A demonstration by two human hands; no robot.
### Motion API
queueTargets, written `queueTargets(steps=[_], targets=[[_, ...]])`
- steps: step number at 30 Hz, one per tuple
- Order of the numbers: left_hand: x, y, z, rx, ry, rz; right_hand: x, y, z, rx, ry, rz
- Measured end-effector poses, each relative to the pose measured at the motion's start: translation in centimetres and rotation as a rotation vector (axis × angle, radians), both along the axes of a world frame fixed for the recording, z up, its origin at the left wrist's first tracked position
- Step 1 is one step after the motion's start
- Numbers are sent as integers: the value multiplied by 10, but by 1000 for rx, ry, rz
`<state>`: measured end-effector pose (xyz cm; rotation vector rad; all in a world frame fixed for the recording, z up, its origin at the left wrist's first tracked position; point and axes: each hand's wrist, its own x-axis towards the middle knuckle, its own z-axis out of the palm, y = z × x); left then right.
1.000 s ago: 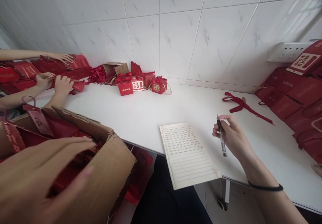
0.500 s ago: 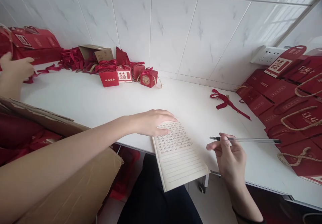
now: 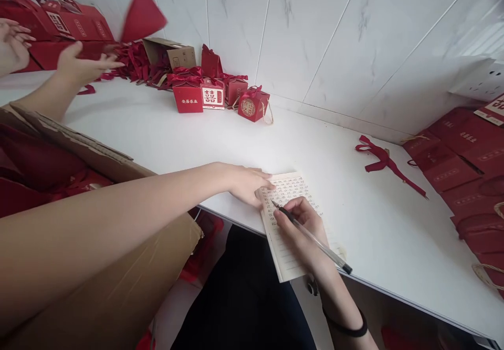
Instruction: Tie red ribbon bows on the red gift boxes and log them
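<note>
A lined notebook (image 3: 284,258), its upper part filled with rows of handwritten numbers, lies partly on the white table and overhangs the front edge. My left hand (image 3: 248,183) rests at its upper left edge, fingers stretched out and lying on the page. Pinched in my right hand (image 3: 311,224) is a clear ballpoint pen (image 3: 328,252) with a black end. Its tip is over the written rows near the page's left side; whether it touches the paper I cannot tell. The right hand covers part of the writing.
Another person's hands (image 3: 79,67) are at the left, with a blurred red piece (image 3: 144,17) in the air. Small red gift boxes (image 3: 188,98) stand near the wall; more boxes (image 3: 444,171) are stacked right. A ribbon (image 3: 380,160) lies on the table (image 3: 334,156). A cardboard box (image 3: 118,255) sits left.
My right hand has brought the pen leftward over the page. My left hand has slid to the notebook's left edge. The view has shifted, and the red piece has appeared in the air.
</note>
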<state>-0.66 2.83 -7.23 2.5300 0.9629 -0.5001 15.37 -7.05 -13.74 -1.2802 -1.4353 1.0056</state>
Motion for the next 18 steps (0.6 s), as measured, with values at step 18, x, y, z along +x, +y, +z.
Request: queueTargets(steps=[18], targets=[[3,-2,-2,4,-47,25,3,-8,-2,1,-210,-29]])
